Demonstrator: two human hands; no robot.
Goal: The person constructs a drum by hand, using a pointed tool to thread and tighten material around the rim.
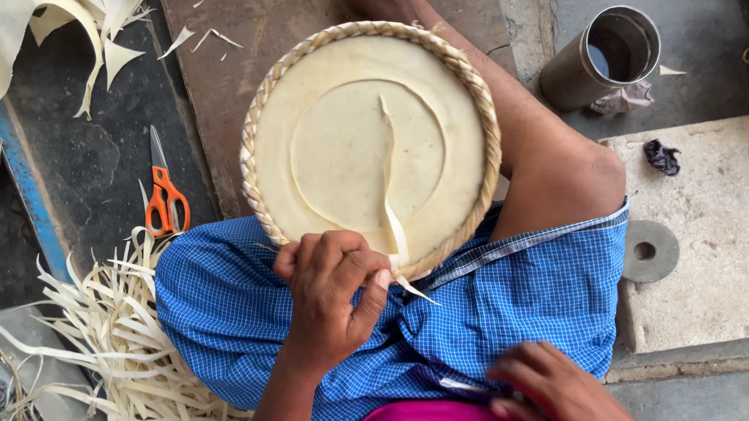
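A round pale leaf tray with a braided rim rests tilted on my lap, against my knee. My left hand grips the rim's near edge and pinches a thin pale leaf strip that runs from the tray's middle down over the rim. My right hand is blurred at the lower right, over my blue checked cloth, apart from the tray, with nothing seen in it.
Orange-handled scissors lie on the dark floor to the left. A heap of cut leaf strips sits at lower left, with larger leaf scraps at top left. A metal cylinder stands at top right beside a stone slab.
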